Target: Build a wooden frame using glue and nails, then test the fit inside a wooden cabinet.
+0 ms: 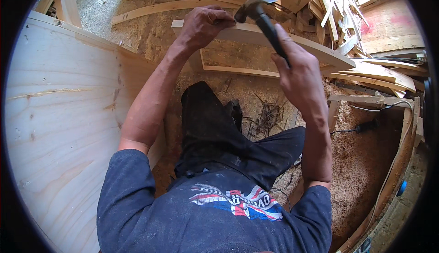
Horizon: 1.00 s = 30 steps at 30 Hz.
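My right hand [299, 72] is wrapped round the black handle of a claw hammer [270, 29]. The hammer is raised, its metal head close to the fingertips of my left hand [204, 26]. Those fingers are pinched together at the upper edge of a pale wooden frame [315, 51], near its left end; whatever small thing they hold is too hard to make out. The frame stands on edge in front of my legs, with a lower rail [240, 71] showing beneath the top board.
A large pale wood panel [68, 97] stands along my left side. Several dark nails [269, 115] lie heaped on the sawdust-covered floor. Curved wood strips [169, 8] lie beyond the frame, and offcuts [334, 15] are piled at the far right. A cable [388, 175] runs along the right.
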Tool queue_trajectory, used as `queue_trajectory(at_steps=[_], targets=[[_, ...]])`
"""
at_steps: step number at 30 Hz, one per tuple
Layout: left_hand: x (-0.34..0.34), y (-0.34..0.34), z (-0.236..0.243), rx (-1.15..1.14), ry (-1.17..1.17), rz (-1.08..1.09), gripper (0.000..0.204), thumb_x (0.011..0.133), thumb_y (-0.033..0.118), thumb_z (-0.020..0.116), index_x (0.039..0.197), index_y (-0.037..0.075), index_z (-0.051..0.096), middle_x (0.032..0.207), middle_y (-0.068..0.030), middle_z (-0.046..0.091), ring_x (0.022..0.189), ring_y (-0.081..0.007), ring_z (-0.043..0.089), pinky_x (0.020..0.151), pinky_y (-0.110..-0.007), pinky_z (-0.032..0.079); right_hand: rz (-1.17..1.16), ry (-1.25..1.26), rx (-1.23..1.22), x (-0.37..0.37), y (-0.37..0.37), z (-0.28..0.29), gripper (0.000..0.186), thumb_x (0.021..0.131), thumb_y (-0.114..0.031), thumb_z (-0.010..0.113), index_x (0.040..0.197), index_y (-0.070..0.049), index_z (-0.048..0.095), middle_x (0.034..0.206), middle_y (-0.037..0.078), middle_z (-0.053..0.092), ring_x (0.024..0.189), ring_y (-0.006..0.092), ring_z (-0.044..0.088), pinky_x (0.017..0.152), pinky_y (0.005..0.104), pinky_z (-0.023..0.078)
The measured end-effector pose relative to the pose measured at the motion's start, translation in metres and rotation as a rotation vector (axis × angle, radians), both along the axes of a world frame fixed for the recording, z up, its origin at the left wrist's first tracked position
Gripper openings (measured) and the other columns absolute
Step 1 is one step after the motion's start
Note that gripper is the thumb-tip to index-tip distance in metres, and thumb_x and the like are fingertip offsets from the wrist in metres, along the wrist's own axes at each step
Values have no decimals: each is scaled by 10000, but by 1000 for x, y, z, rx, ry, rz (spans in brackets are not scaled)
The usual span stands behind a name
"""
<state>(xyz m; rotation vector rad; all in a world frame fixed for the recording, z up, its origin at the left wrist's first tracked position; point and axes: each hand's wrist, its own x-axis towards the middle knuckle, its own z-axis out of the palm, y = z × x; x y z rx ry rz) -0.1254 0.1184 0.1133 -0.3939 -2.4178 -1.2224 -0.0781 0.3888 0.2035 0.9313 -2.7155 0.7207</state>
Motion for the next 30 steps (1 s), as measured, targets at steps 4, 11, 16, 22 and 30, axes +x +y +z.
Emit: queue_trajectory(at_steps=[4,11,16,22,30], targets=[[2,6,4,-55,41,3,120,904,143,775,982,57,801,875,-51,743,795,-188,727,732,-325,568,-165,136,-457,18,-8,24,569,981,-49,635,1531,-80,491,990,214,735,802,252,713,655,386,583],[13,3,11,-59,-40,-28,162,886,141,792,1013,40,789,941,-65,756,867,-192,734,757,-337,577,-46,-192,-271,27,6,17,587,981,-111,662,1536,-66,478,917,166,731,734,215,688,658,374,554],[10,-7,12,-72,-57,-140,267,883,128,790,1131,40,749,1024,-101,753,930,-228,736,823,-359,591,-234,-180,-441,40,25,20,527,1004,-136,649,1513,-82,520,917,118,714,730,141,639,684,335,540],[18,-7,20,-197,-84,-204,346,870,100,789,1203,39,717,1102,-126,751,1035,-250,736,904,-374,601,-186,-161,-262,47,33,20,548,992,-92,651,1517,-53,501,1003,144,754,826,168,697,762,319,556],[24,-4,20,-86,-193,-151,396,858,63,787,1239,29,685,1128,-148,758,1065,-248,737,907,-374,606,15,107,-1121,54,34,116,265,1050,-246,626,982,9,651,698,115,654,508,82,569,426,239,447]])
